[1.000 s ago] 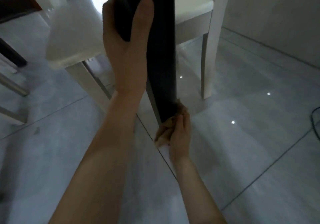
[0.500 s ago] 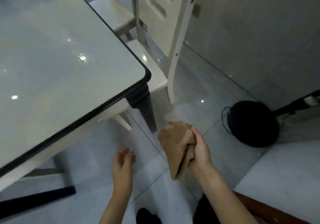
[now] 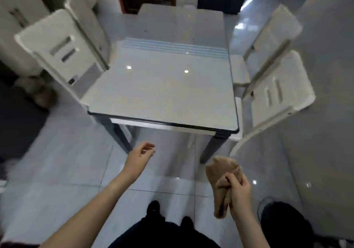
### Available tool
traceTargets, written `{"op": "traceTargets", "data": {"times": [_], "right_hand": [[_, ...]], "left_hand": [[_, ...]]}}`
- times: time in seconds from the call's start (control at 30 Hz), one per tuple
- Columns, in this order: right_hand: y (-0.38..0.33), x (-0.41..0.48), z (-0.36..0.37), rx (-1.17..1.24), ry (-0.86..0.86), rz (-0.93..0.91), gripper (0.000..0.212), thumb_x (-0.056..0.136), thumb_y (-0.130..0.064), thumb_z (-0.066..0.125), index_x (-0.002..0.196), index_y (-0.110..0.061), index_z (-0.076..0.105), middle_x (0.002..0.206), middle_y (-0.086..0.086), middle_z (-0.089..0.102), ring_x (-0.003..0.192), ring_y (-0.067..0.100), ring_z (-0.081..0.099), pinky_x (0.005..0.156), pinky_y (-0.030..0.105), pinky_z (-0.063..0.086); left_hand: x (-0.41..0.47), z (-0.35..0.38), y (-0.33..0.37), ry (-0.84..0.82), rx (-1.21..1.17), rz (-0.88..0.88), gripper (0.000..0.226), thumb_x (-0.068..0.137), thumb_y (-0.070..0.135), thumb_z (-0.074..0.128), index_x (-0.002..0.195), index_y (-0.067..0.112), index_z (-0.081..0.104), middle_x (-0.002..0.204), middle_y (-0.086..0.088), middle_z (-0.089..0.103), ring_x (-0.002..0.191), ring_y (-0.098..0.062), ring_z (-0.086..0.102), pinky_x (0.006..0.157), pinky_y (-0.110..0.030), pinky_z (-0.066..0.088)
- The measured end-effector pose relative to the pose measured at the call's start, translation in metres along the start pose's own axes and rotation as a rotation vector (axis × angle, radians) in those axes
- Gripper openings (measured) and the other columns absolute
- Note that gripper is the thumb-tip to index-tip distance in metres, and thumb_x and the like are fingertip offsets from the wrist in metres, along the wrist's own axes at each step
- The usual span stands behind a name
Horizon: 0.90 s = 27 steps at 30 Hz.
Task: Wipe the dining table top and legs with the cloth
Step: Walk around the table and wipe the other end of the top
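The dining table [image 3: 162,92] stands ahead of me, with a glossy pale top, a black rim and dark legs; the near right leg [image 3: 212,148] and the near left leg [image 3: 120,136] show below the front edge. My right hand [image 3: 239,194] is held in front of me, well short of the table, closed on a crumpled tan cloth [image 3: 220,182]. My left hand [image 3: 140,156] hangs in the air below the front edge, fingers loosely curled and apart, holding nothing.
White chairs flank the table: one at the left [image 3: 65,54], two at the right [image 3: 275,94] [image 3: 274,31]. A black round object with a cord [image 3: 283,219] lies on the grey tiled floor at the lower right. My dark-trousered legs and shoes [image 3: 153,209] are below.
I have risen from beside the table leg and now face the whole table from its near end. My left hand let go of the leg; the right hand still holds the cloth.
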State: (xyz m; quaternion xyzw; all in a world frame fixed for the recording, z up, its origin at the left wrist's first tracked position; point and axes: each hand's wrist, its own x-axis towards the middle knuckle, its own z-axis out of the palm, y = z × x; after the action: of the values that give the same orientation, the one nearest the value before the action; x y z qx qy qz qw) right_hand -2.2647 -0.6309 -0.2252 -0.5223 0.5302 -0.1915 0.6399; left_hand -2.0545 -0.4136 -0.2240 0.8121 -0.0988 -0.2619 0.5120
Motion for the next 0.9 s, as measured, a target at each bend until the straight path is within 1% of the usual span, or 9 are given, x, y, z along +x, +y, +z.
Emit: {"op": "traceTargets", "data": {"times": [0.1,0.2,0.27,0.37,0.47,0.6,0.77,0.83,0.9], "right_hand": [[0.016,0.003,0.016,-0.114,-0.112,0.016,0.008,0.088,-0.001,0.061,0.093,-0.006,0.065,0.083,0.018,0.065,0.081,0.028,0.059,0.068,0.034,0.047],[0.025,0.005,0.039,-0.254,-0.305,0.033,0.013,0.089,0.003,0.057,0.101,0.004,0.063,0.081,0.018,0.062,0.076,0.028,0.057,0.064,0.032,0.045],[0.03,0.005,0.06,-0.385,-0.431,0.032,0.014,0.09,0.001,0.057,0.103,0.002,0.062,0.083,0.016,0.062,0.076,0.026,0.057,0.065,0.031,0.045],[0.036,-0.007,0.096,-0.571,-0.652,-0.004,0.008,0.09,0.0,0.056,0.09,-0.002,0.063,0.084,0.015,0.061,0.076,0.023,0.058,0.063,0.028,0.045],[0.042,-0.035,0.142,-0.7,-0.843,-0.081,0.007,0.089,0.002,0.057,0.092,-0.001,0.063,0.077,0.012,0.06,0.07,0.022,0.057,0.063,0.032,0.049],[0.062,-0.071,0.212,-0.775,-0.991,-0.16,0.01,0.087,0.003,0.058,0.09,-0.003,0.066,0.071,0.006,0.061,0.063,0.015,0.055,0.051,0.013,0.046],[0.091,-0.1,0.3,-0.822,-1.019,-0.193,0.008,0.088,0.0,0.058,0.088,0.003,0.065,0.074,0.01,0.061,0.066,0.016,0.056,0.054,0.016,0.046],[0.096,-0.11,0.34,-0.814,-0.984,-0.201,0.007,0.089,0.0,0.058,0.085,0.002,0.064,0.067,0.009,0.059,0.059,0.017,0.054,0.052,0.017,0.044],[0.095,-0.117,0.375,-0.792,-0.928,-0.205,0.01,0.089,0.0,0.058,0.081,-0.004,0.063,0.053,-0.001,0.059,0.047,0.008,0.054,0.047,0.013,0.045]], "left_hand": [[-0.042,-0.019,-0.037,0.195,-0.077,-0.09,0.012,0.079,0.023,0.06,0.089,0.019,0.065,0.082,-0.002,0.068,0.075,-0.015,0.062,0.074,-0.028,0.049],[-0.101,-0.028,-0.089,0.384,-0.17,-0.244,0.008,0.086,0.008,0.061,0.086,0.014,0.065,0.076,-0.002,0.066,0.068,-0.012,0.059,0.07,-0.025,0.046],[-0.148,-0.028,-0.127,0.502,-0.259,-0.396,0.015,0.088,0.004,0.058,0.084,0.017,0.063,0.076,-0.003,0.065,0.069,-0.016,0.058,0.068,-0.026,0.046],[-0.229,-0.019,-0.179,0.719,-0.447,-0.629,0.017,0.085,0.01,0.059,0.077,0.023,0.066,0.076,-0.005,0.067,0.074,-0.023,0.062,0.073,-0.032,0.049],[-0.298,-0.007,-0.207,0.93,-0.595,-0.778,0.019,0.091,0.007,0.052,0.079,0.016,0.064,0.076,-0.01,0.065,0.078,-0.028,0.06,0.069,-0.031,0.046],[-0.352,0.002,-0.228,1.1,-0.741,-0.884,0.018,0.096,0.005,0.043,0.093,0.001,0.061,0.085,-0.017,0.064,0.078,-0.03,0.059,0.069,-0.033,0.045],[-0.365,-0.03,-0.261,1.207,-0.87,-0.946,0.02,0.095,0.006,0.043,0.093,0.0,0.063,0.089,-0.019,0.064,0.08,-0.032,0.06,0.075,-0.037,0.047],[-0.36,-0.069,-0.278,1.192,-0.864,-0.925,0.019,0.095,0.007,0.045,0.091,0.002,0.063,0.091,-0.022,0.064,0.078,-0.031,0.06,0.074,-0.036,0.047],[-0.35,-0.119,-0.294,1.169,-0.828,-0.904,0.018,0.095,0.009,0.046,0.09,0.003,0.063,0.092,-0.022,0.065,0.078,-0.031,0.06,0.073,-0.036,0.047]]}}
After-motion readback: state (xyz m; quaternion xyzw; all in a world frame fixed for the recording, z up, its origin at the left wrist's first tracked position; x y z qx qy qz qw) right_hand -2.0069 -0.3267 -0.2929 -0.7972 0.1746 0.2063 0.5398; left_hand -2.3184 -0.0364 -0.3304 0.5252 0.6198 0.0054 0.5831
